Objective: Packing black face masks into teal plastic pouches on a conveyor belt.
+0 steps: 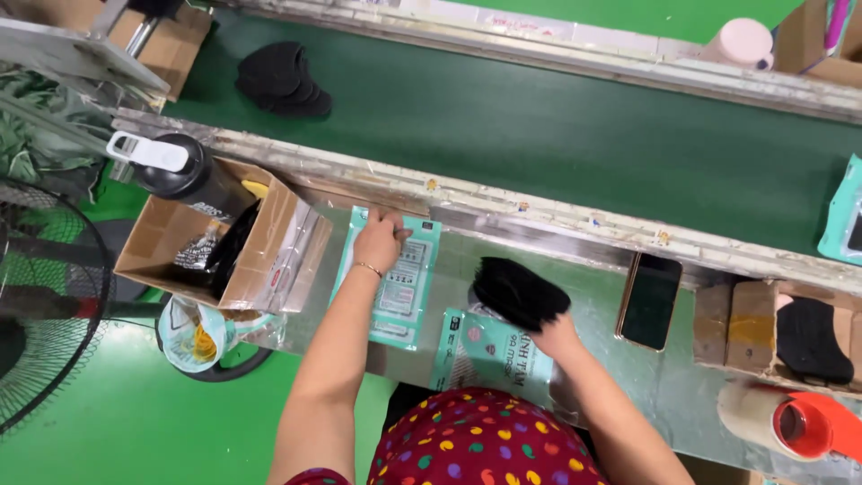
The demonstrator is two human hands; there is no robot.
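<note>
My left hand (379, 241) rests on the top of a stack of teal flat pouches (400, 296) lying on the metal worktop (584, 296), fingers curled at the pouch's upper edge. My right hand (555, 334) grips a stack of black masks (518, 292), held just above another teal pouch (489, 350) near my body. A gold bracelet sits on my left wrist.
A green conveyor belt (557, 135) runs beyond the worktop with a pile of black masks (283, 81) on it. A cardboard box (224, 242) with a black bottle stands left. A phone (648, 301), a box of black masks (813, 341) and a tape roll (790, 422) lie right. A fan (45, 305) stands far left.
</note>
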